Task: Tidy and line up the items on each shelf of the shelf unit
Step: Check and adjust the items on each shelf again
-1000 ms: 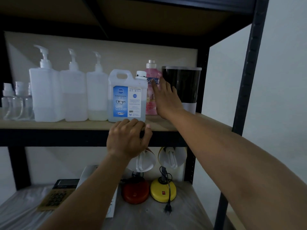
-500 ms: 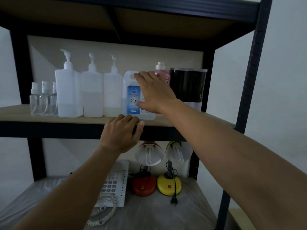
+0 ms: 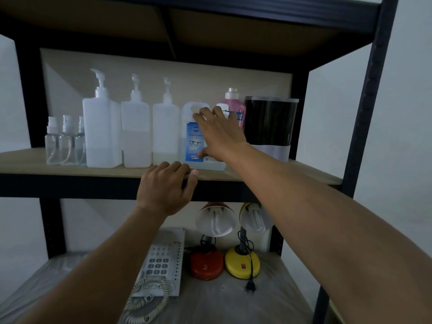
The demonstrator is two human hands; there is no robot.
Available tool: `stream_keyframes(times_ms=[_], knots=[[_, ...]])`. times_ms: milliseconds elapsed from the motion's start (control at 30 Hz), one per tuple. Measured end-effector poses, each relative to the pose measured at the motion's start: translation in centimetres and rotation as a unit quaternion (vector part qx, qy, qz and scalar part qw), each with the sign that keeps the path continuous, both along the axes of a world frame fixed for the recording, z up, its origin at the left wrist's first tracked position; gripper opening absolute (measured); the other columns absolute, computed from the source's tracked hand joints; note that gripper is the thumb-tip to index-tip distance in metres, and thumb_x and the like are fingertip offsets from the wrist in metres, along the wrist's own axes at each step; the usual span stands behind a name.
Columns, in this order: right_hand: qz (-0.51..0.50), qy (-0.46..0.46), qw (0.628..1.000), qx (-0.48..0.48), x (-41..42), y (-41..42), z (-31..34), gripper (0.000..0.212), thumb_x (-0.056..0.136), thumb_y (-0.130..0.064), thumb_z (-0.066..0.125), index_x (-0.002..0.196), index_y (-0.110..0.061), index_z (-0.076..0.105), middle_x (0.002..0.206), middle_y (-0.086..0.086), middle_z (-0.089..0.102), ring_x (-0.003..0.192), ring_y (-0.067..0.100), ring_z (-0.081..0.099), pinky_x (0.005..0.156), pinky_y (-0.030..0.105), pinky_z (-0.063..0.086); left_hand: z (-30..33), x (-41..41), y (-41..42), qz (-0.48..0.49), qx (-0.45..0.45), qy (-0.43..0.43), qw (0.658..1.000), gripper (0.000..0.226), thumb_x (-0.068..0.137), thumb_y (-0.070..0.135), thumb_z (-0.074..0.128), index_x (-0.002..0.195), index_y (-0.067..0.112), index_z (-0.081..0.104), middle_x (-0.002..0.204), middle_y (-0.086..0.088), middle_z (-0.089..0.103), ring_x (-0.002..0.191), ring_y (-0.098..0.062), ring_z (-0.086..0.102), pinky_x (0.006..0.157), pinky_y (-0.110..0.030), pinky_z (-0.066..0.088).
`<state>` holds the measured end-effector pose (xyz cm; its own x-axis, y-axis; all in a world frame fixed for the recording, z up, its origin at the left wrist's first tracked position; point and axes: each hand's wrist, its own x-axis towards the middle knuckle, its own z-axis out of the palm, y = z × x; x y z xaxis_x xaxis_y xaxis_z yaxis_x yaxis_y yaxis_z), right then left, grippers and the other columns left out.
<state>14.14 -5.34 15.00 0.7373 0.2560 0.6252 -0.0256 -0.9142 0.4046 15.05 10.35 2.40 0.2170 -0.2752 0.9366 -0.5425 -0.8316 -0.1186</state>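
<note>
Blue-labelled jug (image 3: pixel 195 146) — right hand (image 3: pixel 219 134) spread flat against it.

Matt pale wood shelf board (image 3: pixel 70 164) on a dark painted metal frame (image 3: pixel 364 136); translucent plastic pump bottles (image 3: pixel 135 136); glossy dark canister (image 3: pixel 268 122).

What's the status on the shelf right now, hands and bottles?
Right hand spread flat on the clear blue-labelled lens cleaner jug. Left hand resting on the wooden shelf edge, holding nothing. Pink softener bottle close behind the jug, tall black canister beside.
</note>
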Motion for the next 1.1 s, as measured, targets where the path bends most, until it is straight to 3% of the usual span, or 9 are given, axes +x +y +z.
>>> stream_keyframes(times_ms=[333, 1100], knots=[[0.020, 0.005, 1.000, 0.017, 2.1, -0.9, -0.3, 0.105, 0.070, -0.051, 0.087, 0.152, -0.016, 0.031, 0.151, 0.003, 0.036, 0.137, 0.029, 0.035, 0.104, 0.053, 0.043, -0.3, 0.3, -0.2, 0.004, -0.006, -0.041, 0.999, 0.042, 0.100, 0.038, 0.042, 0.076, 0.015, 0.068, 0.067, 0.000, 0.064, 0.057, -0.020, 0.055, 0.058, -0.029, 0.041], [0.053, 0.012, 0.998, 0.041, 6.4, -0.5, -0.6, 0.110, 0.068, -0.042, 0.091, 0.154, -0.013, 0.028, 0.155, 0.007, 0.033, 0.143, 0.033, 0.030, 0.111, 0.057, 0.038, -0.6, 0.6, -0.2, 0.012, -0.016, -0.068, 0.998, 0.041, 0.101, 0.037, 0.045, 0.073, 0.017, 0.068, 0.064, 0.002, 0.062, 0.055, -0.019, 0.054, 0.053, -0.028, 0.038]])
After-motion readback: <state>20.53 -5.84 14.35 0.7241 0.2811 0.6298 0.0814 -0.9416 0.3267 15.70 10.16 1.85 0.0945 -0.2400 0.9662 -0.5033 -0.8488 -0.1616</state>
